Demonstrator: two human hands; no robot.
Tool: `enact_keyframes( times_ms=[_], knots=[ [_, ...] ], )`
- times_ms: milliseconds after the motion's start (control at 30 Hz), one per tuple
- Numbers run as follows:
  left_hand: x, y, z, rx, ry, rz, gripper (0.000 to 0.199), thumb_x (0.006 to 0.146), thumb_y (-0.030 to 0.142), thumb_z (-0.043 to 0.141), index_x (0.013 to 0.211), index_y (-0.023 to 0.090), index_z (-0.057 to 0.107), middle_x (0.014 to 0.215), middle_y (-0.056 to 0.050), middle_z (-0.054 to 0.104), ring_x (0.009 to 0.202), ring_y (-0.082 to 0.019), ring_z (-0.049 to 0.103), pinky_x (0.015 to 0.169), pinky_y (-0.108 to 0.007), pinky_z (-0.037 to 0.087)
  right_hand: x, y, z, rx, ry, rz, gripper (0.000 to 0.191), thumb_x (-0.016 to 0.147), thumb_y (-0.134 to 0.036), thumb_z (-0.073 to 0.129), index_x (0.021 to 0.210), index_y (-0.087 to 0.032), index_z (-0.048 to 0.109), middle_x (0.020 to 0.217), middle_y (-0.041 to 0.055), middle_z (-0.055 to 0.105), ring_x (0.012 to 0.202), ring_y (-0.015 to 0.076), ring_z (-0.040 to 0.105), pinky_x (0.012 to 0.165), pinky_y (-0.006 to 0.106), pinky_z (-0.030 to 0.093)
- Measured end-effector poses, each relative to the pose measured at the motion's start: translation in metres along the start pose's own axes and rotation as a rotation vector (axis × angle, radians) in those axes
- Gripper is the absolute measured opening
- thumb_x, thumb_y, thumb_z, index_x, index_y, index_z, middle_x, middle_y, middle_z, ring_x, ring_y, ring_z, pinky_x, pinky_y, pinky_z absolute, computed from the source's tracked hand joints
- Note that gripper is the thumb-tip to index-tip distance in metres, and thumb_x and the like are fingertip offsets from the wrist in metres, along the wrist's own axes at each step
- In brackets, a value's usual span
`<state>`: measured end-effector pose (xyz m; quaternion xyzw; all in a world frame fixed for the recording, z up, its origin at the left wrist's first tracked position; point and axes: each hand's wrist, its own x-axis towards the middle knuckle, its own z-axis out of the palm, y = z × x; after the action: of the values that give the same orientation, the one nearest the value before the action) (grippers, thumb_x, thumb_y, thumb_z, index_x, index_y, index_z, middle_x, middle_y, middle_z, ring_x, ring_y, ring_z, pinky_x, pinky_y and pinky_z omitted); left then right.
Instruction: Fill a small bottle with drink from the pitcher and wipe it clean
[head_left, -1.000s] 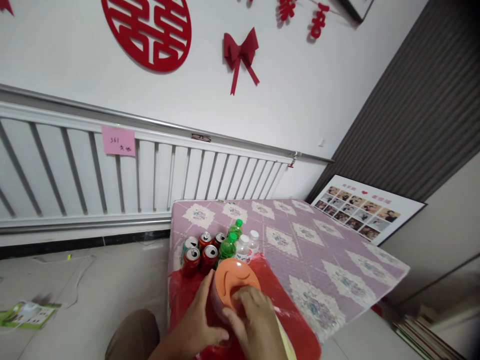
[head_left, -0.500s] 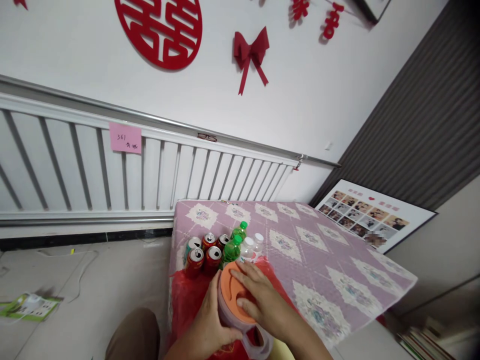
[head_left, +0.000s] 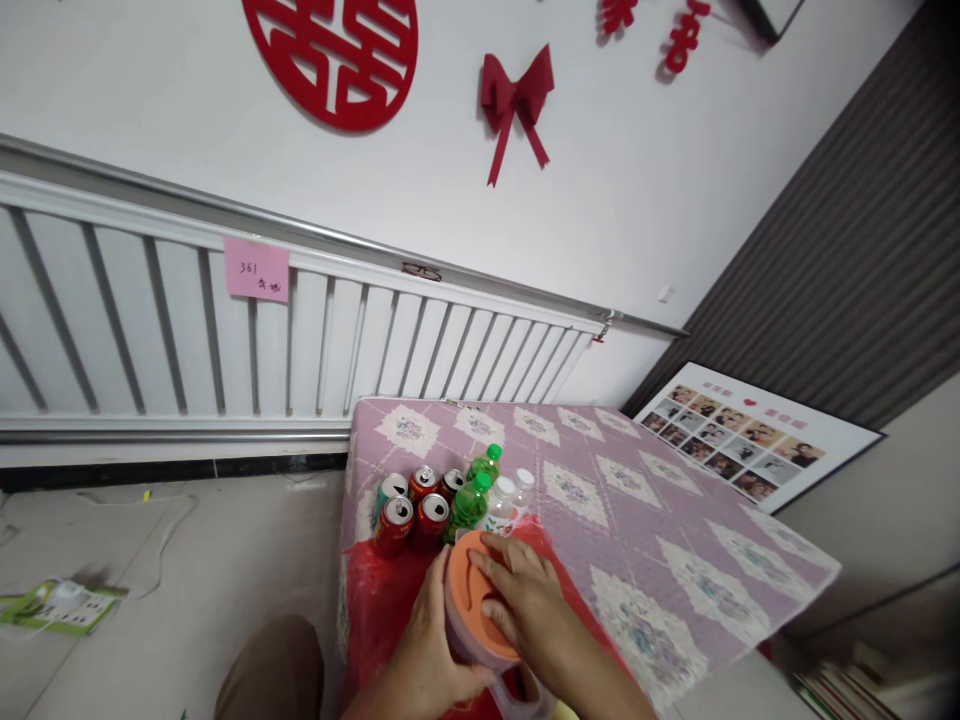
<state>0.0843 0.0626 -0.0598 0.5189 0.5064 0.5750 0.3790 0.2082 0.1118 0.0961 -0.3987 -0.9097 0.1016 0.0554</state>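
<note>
A clear plastic pitcher (head_left: 477, 654) with an orange lid (head_left: 466, 588) stands low in the middle of the head view, its handle toward me. My left hand (head_left: 424, 645) wraps round the pitcher's left side, thumb across the front. On top, my right hand (head_left: 534, 608) grips the lid with bent fingers and thumb. Just beyond are several drink cans, among them a red can (head_left: 393, 530), beside two green bottles (head_left: 468, 505) and two clear white-capped bottles (head_left: 501, 500). Beneath the pitcher lies a red plastic sheet (head_left: 375, 590).
A purple patterned cloth (head_left: 577, 540) covers the table. Behind it runs a white radiator (head_left: 405, 340) bearing a pink note (head_left: 256, 269) and glasses (head_left: 421, 271). A photo board (head_left: 750, 440) leans at the right. A power strip (head_left: 67, 608) lies on the floor at left.
The view has shifted slightly, so the scene sits a little further right. Both hands keep their hold on the pitcher and lid, with the right fingers slightly more bent.
</note>
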Motion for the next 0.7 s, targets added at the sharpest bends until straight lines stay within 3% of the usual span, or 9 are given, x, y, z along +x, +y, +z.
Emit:
enact_keyframes(
  times_ms=[100,200,400,700],
  knots=[
    [0.0,-0.003,0.002,0.014,0.012,0.013,0.129,0.051,0.02,0.083,0.154,0.018,0.005,0.158,-0.021,0.029,0.145,-0.039,0.032,0.121,-0.05,0.026,0.003,0.002,0.001,-0.027,0.007,-0.048,0.055,0.077,-0.01,0.06,0.128,-0.029,0.066,0.123,0.0097,0.069,0.113,0.0284,0.061,0.098,0.045,0.046],
    [-0.001,-0.007,0.003,0.034,0.018,0.028,0.127,0.052,0.021,0.083,0.153,0.018,0.007,0.158,-0.021,0.029,0.145,-0.039,0.031,0.121,-0.05,0.027,0.005,0.004,0.004,-0.056,0.023,-0.054,0.051,0.079,-0.01,0.06,0.126,-0.027,0.067,0.118,0.0092,0.071,0.106,0.0275,0.064,0.095,0.044,0.048],
    [0.0,-0.013,0.007,0.049,0.045,0.055,0.125,0.053,0.023,0.084,0.152,0.021,0.008,0.156,-0.021,0.032,0.144,-0.039,0.033,0.12,-0.05,0.029,0.009,-0.001,0.011,-0.134,0.005,0.05,0.049,0.081,-0.01,0.059,0.13,-0.014,0.065,0.131,0.018,0.065,0.119,0.0311,0.062,0.104,0.044,0.047],
    [-0.002,-0.009,0.006,0.073,0.038,-0.016,0.13,0.048,0.024,0.083,0.154,0.018,0.007,0.157,-0.022,0.03,0.145,-0.039,0.031,0.12,-0.054,0.026,0.012,-0.012,0.017,-0.139,-0.005,0.242,0.045,0.087,-0.013,0.055,0.131,-0.009,0.062,0.136,0.0203,0.061,0.124,0.0311,0.059,0.107,0.041,0.043]
  ],
)
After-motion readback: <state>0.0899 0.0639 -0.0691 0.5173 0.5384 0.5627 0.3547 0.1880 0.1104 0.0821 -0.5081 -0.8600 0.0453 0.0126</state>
